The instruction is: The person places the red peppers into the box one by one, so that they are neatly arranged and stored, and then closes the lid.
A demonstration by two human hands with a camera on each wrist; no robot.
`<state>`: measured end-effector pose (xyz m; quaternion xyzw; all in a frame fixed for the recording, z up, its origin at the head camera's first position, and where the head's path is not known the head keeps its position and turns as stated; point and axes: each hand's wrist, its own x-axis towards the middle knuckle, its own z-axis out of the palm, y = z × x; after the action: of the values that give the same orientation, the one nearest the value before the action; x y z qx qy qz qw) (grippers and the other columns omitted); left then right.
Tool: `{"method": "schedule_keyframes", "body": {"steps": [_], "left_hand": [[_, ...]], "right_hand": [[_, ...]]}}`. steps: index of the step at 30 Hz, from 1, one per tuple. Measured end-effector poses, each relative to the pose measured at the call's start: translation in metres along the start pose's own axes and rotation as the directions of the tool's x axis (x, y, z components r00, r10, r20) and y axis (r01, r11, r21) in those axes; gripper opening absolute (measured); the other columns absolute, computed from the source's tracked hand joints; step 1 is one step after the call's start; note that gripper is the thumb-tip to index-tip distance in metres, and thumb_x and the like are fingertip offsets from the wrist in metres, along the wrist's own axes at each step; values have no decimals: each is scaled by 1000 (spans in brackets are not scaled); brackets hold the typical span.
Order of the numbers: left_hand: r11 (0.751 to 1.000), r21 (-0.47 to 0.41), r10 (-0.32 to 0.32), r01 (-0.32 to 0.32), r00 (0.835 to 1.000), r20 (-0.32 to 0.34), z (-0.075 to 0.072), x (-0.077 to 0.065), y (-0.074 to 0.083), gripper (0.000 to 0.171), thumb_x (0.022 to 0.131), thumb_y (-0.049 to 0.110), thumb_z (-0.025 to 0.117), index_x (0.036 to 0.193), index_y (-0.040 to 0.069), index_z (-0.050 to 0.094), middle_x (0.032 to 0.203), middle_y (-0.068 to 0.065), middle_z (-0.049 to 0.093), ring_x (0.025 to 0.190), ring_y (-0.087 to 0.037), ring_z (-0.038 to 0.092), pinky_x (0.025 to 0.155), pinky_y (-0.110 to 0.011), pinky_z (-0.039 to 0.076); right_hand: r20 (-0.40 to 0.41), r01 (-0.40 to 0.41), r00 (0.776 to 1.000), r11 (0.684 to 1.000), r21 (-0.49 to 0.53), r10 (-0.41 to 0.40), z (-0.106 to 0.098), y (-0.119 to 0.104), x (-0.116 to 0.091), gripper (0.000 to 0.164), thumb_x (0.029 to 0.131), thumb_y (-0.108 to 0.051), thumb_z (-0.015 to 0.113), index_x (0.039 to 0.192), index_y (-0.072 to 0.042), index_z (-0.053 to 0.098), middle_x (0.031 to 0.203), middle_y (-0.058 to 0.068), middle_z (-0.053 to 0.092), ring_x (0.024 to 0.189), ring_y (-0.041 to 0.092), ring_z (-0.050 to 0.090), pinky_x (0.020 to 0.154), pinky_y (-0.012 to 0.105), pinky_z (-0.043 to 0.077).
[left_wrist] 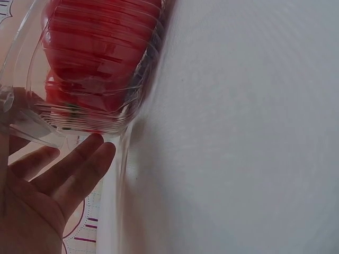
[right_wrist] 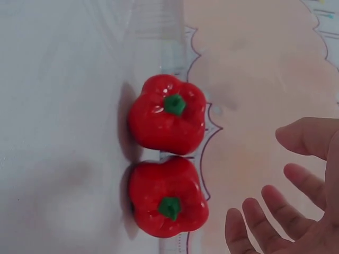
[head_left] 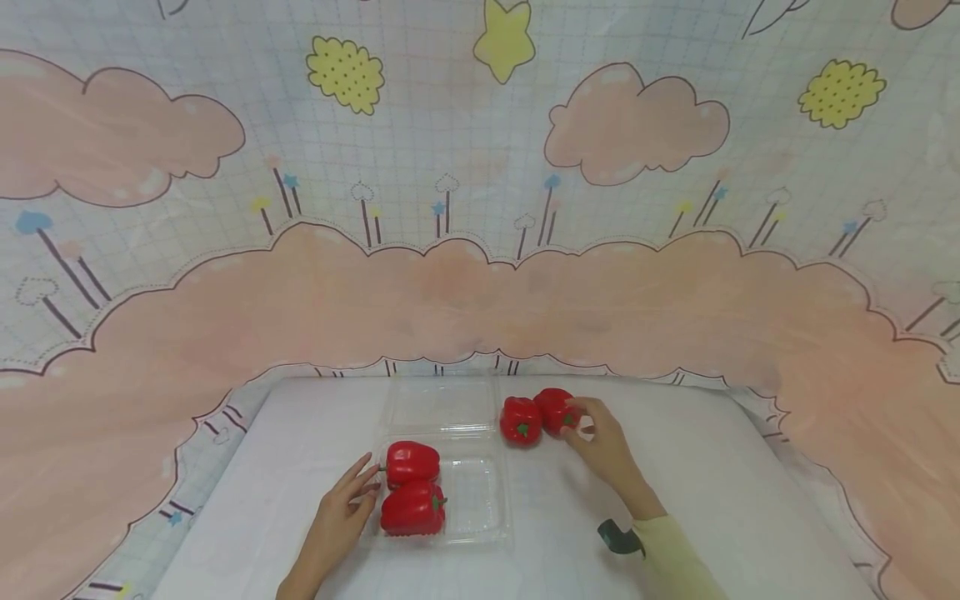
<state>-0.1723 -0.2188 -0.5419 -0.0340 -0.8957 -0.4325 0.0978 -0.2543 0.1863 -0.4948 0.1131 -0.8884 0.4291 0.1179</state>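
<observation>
Two red bell peppers (head_left: 412, 510) lie in the left part of a clear plastic clamshell box (head_left: 480, 500). At the box's left side is my left hand (head_left: 341, 512); in the left wrist view its straight fingers (left_wrist: 85, 174) reach right to the ribbed box wall (left_wrist: 87, 124). Right of the lid, two more peppers stand side by side with green stems facing me, a left pepper (head_left: 520, 421) and a right pepper (head_left: 557, 408). Beside the right one is my right hand (head_left: 603, 446), thumb and fingers spread; the right wrist view shows a gap between fingers and peppers.
The box's lid (head_left: 442, 406) lies folded back behind its base. All this is on a white table (head_left: 600, 550), with a printed cloth (head_left: 525, 308) of clouds and stars rising behind its far edge. A dark green strap end (head_left: 620, 537) shows by the right sleeve (head_left: 671, 554).
</observation>
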Motion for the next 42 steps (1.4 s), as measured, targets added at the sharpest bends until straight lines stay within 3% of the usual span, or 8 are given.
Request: {"method": "schedule_keyframes", "body": {"steps": [4,9,17,26,36,42], "left_hand": [[1000,3,-6,5,1000,2,0,1,0,45,92,1,62,136,4,57,152,-14,45,110,-29,68,82,-31,62],[1000,6,-8,8,1000,7,-1,2,0,45,92,1,62,137,4,56,153,-13,45,111,-29,68,82,-31,62],[1000,-6,10,-10,1000,1,-1,2,-3,45,91,0,62,136,3,57,152,-15,45,109,-30,69,80,-30,62],[1000,-9,-9,10,1000,6,0,2,-3,45,91,1,62,136,3,57,153,-15,44,111,-31,68,81,-30,62],[1000,-9,-17,17,1000,6,0,1,-3,45,92,2,62,136,5,57,153,-13,45,111,-29,68,82,-30,62],[1000,-19,-17,17,1000,11,-1,1,-2,45,92,2,62,136,5,57,153,-13,44,111,-30,68,82,-30,62]], "right_hand": [[-19,-29,999,1000,3,29,1,8,4,48,87,-11,71,131,-6,54,134,14,55,121,37,55,92,50,58],[-30,-80,996,997,4,80,3,17,8,49,88,-13,69,134,-7,52,137,15,53,124,36,54,95,50,56],[23,-264,964,955,138,263,9,28,16,60,91,-18,69,143,-11,41,148,14,44,136,38,45,108,52,48],[26,-260,966,955,144,259,22,38,28,72,88,-17,72,148,-10,33,153,18,36,137,43,40,109,57,44],[57,-326,945,928,180,321,37,46,33,82,85,-17,75,152,-14,27,154,18,32,140,44,35,106,58,47],[88,-320,947,931,176,309,42,48,34,86,84,-16,75,153,-13,24,154,18,34,142,42,33,112,59,40]]}}
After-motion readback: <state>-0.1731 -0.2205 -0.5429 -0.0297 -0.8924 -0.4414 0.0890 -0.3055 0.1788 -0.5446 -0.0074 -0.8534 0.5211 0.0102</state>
